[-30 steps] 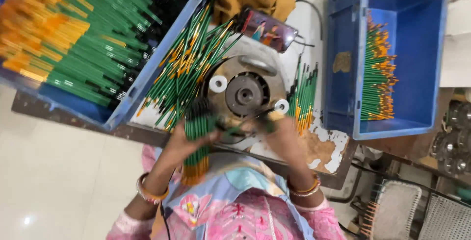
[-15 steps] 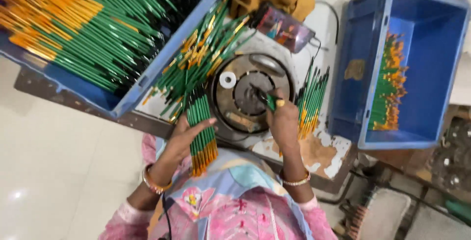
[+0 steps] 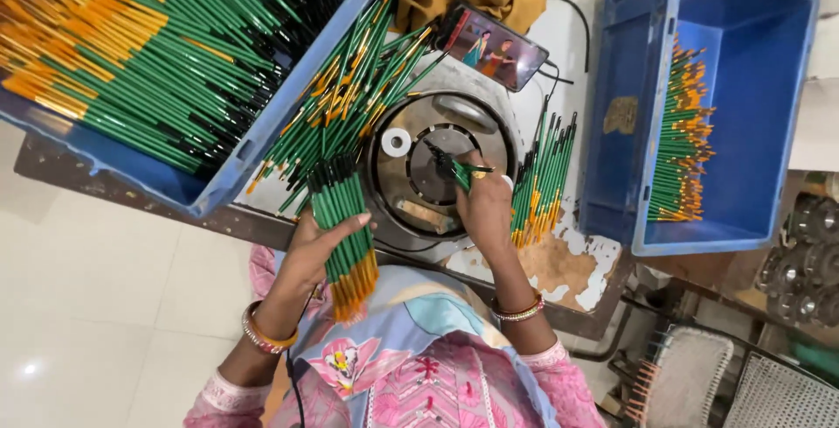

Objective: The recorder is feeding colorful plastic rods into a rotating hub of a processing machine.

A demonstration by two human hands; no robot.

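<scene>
Worn workbench, white top chipped at its near edge

A large blue crate of green brushes sat at its left end; a round metal machine stood mid-bench; loose brushes lay right of it; a phone rested toward the far edge; a second blue crate occupied the right end.

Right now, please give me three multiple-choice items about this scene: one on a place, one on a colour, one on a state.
1. Where is the phone?
A. behind the round machine
B. in the right crate
C. on the floor

2. What colour are both crates?
A. red
B. blue
C. white

3. What does the left hand do?
A. rests flat
B. grips a bundle of brushes
C. holds the phone

Key: 1 A, it lies just beyond the machine; 2 B, both walls are blue; 3 B, fingers wrap the bundle.
</scene>
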